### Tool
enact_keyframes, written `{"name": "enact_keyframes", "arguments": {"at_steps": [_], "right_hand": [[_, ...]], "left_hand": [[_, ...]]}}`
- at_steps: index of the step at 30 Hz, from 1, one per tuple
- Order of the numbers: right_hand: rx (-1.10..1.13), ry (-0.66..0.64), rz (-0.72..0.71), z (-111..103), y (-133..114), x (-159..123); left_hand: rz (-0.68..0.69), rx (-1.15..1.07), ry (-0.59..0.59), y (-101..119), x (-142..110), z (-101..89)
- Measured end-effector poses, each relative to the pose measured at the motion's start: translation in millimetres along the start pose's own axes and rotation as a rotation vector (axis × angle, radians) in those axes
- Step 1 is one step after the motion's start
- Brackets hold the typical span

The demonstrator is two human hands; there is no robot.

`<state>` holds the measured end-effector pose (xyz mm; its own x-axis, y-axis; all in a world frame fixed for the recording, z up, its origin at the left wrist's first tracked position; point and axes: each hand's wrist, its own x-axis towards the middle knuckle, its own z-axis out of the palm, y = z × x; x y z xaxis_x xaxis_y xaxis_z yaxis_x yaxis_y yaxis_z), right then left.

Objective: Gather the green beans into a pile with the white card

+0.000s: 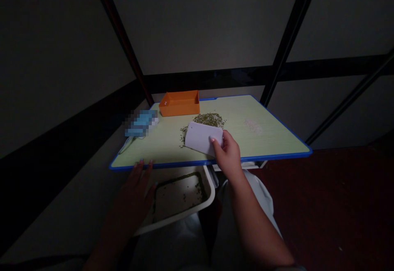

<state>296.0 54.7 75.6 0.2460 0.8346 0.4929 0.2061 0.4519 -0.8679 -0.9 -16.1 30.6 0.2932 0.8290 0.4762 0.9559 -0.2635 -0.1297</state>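
And there was the right hand (228,154), closed in a narrow grip on the white scraper (203,137), thumb on the upper face and the other fingers tucked round its right end! The scraper was out over the front half of the table (147,150), tilted, right up by the green bits (211,119), which lay in a loose patch behind it and spilled round its left end. Over on the left, the left hand (137,189) was open and empty, fingers parted, fingertips at the table's blue front edge; whether they pressed on it, one could not tell. Its thumb showed against the white tub (211,189) below, more green bits scattered inside. The orange box (180,107) sat at the back left, a blurred blue thing (143,123) near the left edge, and pale crumbs (254,126) lay well apart on the right.
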Motion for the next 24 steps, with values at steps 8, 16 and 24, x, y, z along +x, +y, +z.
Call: {"name": "enact_keyframes", "arguments": {"at_steps": [8, 16, 24], "right_hand": [[-0.125, -0.023, -0.004, 3.8, -8.9, -5.0], [-0.212, 0.008, -0.006, 5.2, -8.4, -5.0], [-0.209, 0.046, -0.009, 3.8, -9.6, -5.7]], "left_hand": [[-0.012, 0.001, -0.004, -1.3, -0.9, 1.7], [-0.034, -0.019, -0.008, 1.9, 0.2, -2.2], [-0.034, -0.022, -0.018, 0.7, -0.8, -0.9]]}}
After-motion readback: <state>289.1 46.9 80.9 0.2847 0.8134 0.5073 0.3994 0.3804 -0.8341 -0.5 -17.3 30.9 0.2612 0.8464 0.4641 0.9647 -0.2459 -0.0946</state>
